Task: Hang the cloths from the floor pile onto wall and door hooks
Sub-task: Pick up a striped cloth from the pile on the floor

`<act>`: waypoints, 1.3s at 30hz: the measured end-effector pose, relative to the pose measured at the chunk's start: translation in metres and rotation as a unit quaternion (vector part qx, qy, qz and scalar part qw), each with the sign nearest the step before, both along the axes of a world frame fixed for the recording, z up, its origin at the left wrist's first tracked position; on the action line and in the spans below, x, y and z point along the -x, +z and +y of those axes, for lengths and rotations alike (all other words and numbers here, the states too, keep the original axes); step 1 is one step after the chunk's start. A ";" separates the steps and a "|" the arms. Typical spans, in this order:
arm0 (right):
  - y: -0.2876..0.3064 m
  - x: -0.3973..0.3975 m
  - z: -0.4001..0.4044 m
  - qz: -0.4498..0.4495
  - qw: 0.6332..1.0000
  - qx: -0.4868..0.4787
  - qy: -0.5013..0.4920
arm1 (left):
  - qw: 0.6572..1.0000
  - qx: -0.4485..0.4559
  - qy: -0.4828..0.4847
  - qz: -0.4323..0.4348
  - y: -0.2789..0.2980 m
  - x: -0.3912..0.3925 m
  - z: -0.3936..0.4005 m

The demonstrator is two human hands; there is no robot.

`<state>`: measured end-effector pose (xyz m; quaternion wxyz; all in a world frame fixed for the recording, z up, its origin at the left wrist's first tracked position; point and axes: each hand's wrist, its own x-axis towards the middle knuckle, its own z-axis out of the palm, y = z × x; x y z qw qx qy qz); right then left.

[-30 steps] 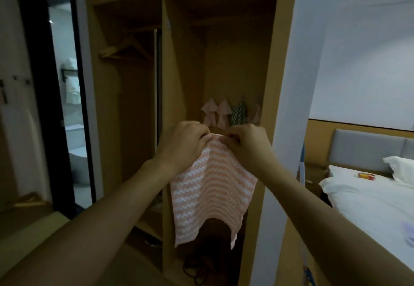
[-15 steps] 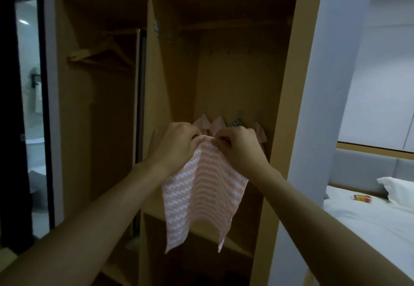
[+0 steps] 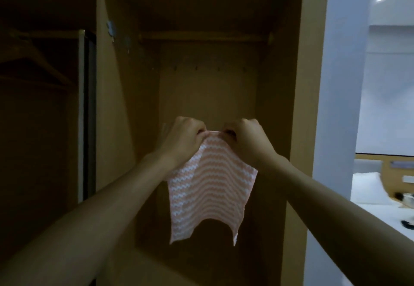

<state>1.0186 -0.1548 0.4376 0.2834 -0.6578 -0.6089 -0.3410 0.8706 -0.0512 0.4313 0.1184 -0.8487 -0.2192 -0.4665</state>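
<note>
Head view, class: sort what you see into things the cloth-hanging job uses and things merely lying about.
In use:
- pink-and-white striped cloth
- left hand and right hand, pinching its top edge
- row of small hooks on the wardrobe back panel

Lying about:
- white pillow
- wooden hanger
- wardrobe rail

I see both of my bare arms reaching forward and upward from the bottom corners, forearms angled toward each other so the wrists nearly meet at centre. My left hand is curled, knuckles up, thumb and fingers pinching the top edge of a cloth. My right hand mirrors it just beside, fingers curled and pinching the same edge. The two hands sit close together at the same height, backs facing me, with only a small gap between them.
</note>
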 end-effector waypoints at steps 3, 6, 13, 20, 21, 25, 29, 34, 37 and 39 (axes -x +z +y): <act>0.014 -0.007 0.020 0.000 1.000 0.002 -0.027 | 1.000 -0.005 -0.022 0.006 0.014 -0.015 0.031; 0.027 -0.016 0.037 0.011 0.999 0.006 -0.048 | 0.999 -0.002 -0.054 0.007 0.024 -0.031 0.058; 0.053 -0.058 0.085 0.053 0.993 0.021 -0.103 | 0.997 -0.036 -0.063 0.004 0.040 -0.082 0.109; 0.086 -0.113 0.140 0.141 0.983 0.016 -0.119 | 0.997 -0.063 -0.048 -0.016 0.069 -0.144 0.159; 0.091 -0.122 0.149 0.163 0.980 0.008 -0.110 | 0.996 -0.064 -0.049 -0.024 0.073 -0.152 0.168; 0.109 -0.160 0.183 0.179 0.980 -0.012 -0.085 | 0.996 -0.052 -0.066 -0.032 0.089 -0.183 0.206; 0.122 -0.196 0.219 0.192 0.977 -0.033 -0.086 | 0.995 -0.068 -0.066 -0.031 0.104 -0.217 0.241; 0.128 -0.235 0.250 0.201 0.976 -0.037 -0.076 | 0.994 -0.074 -0.071 -0.034 0.117 -0.253 0.269; 0.128 -0.257 0.262 0.204 0.975 -0.051 -0.073 | 0.995 -0.065 -0.076 -0.016 0.123 -0.273 0.281; 0.129 -0.270 0.267 0.211 0.973 -0.060 -0.076 | 0.994 -0.069 -0.083 -0.016 0.127 -0.288 0.288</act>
